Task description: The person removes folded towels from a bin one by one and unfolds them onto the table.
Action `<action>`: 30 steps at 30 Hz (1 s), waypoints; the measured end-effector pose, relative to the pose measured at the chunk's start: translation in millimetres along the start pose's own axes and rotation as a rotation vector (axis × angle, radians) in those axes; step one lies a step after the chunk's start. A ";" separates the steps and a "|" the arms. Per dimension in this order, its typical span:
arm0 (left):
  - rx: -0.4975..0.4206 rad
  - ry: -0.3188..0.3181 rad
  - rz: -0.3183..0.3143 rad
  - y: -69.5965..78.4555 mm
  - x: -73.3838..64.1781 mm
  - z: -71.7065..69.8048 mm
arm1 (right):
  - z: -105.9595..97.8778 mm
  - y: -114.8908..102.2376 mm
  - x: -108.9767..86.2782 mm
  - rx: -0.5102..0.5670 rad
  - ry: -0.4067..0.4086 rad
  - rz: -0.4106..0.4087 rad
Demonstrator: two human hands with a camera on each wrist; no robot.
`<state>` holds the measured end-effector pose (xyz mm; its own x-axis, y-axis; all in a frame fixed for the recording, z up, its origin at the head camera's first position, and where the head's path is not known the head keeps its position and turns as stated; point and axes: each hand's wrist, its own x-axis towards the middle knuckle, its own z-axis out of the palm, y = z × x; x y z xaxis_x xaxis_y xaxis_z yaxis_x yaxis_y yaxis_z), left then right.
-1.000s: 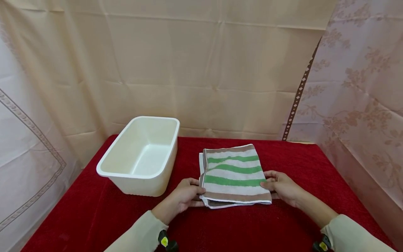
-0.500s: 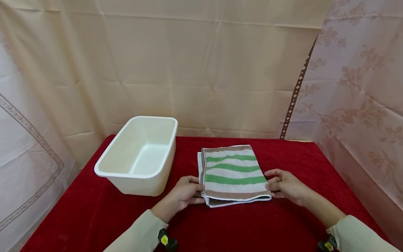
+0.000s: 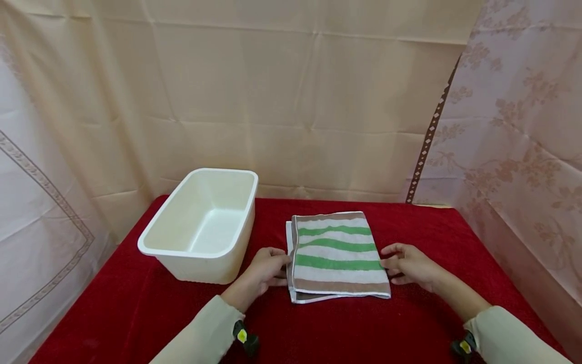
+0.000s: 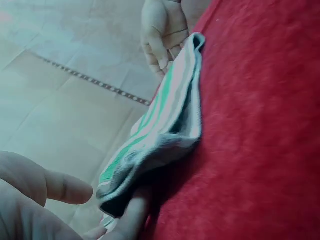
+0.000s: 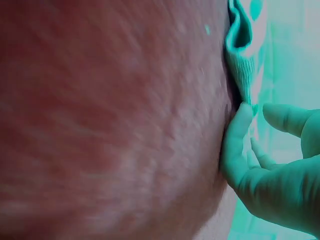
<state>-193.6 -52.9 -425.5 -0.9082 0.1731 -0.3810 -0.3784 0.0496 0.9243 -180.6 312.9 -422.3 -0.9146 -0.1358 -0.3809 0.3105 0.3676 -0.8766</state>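
- Towel (image 3: 338, 255), striped and folded, on the counter (image 3: 341, 328), right of the tub (image 3: 200, 267).
- Your left hand (image 3: 262, 270), spread, touches its left edge.
- Your right hand (image 3: 411, 265), likewise spread, touches its right edge.

The towel (image 3: 337, 254) is striped green, white and brown, the tablecloth (image 3: 354, 331) red.

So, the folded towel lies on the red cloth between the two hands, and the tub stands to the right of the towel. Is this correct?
Not quite: the tub stands to the left of the towel, as the head view shows. The folded towel does lie on the red cloth, between the left hand and the right hand.
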 end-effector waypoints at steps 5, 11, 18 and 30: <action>-0.032 0.037 0.014 5.1 17.3 2.4 | -10.7 -6.8 24.9 -0.034 0.070 -0.022; -0.129 0.069 0.007 6.7 36.8 6.2 | -18.1 -18.0 49.8 -0.038 0.127 -0.042; -0.218 0.142 0.036 11.4 52.3 13.0 | -19.7 -31.3 76.6 -0.053 0.160 -0.045; -0.424 0.197 0.068 19.3 67.4 16.4 | -14.6 -40.6 106.7 -0.055 0.164 -0.009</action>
<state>-259.1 -24.1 -433.0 -0.9345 -0.0299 -0.3548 -0.3196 -0.3689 0.8728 -294.6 296.9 -423.0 -0.9485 0.0112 -0.3165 0.2921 0.4173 -0.8605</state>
